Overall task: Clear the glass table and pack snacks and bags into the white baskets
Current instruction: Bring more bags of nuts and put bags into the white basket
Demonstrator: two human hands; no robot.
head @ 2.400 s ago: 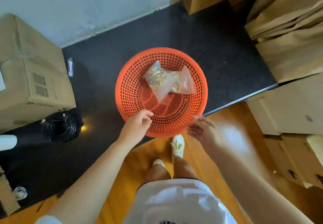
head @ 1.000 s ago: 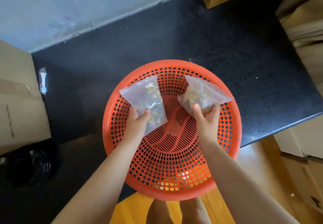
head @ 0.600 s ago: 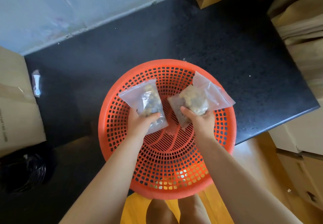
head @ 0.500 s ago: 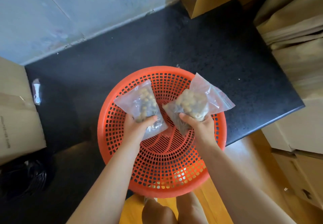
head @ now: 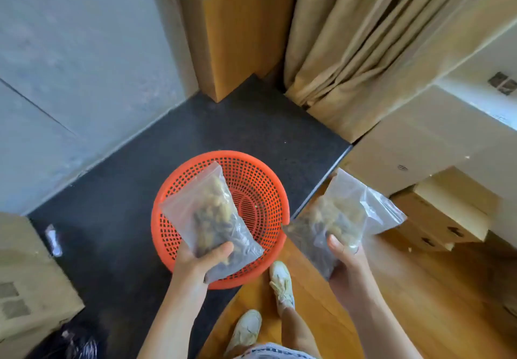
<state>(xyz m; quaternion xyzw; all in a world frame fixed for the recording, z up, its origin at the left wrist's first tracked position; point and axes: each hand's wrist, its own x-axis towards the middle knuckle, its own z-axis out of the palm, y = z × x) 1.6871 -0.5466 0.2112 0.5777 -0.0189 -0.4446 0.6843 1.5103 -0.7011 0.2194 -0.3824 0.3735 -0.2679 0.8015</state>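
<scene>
My left hand (head: 200, 260) grips a clear zip bag of brownish snacks (head: 209, 218) by its lower end, held above the round orange mesh basket (head: 263, 190) on the dark floor. My right hand (head: 345, 255) grips a second clear snack bag (head: 338, 216), lifted to the right of the basket over the wooden floor. The basket's visible part holds nothing. No glass table or white basket is in view.
Cardboard boxes stand at the left (head: 28, 283) and right (head: 444, 218). A beige curtain (head: 358, 45) and a wooden cabinet (head: 237, 28) fill the back. A black coil (head: 81, 347) lies bottom left, a small plastic wrapper (head: 53, 239) on the dark floor. My feet (head: 281, 280) stand by the basket.
Both hands reached into the orange basket, took one snack bag each and lifted them out. The right bag has swung right, off the basket. The view has risen and tilted up.
</scene>
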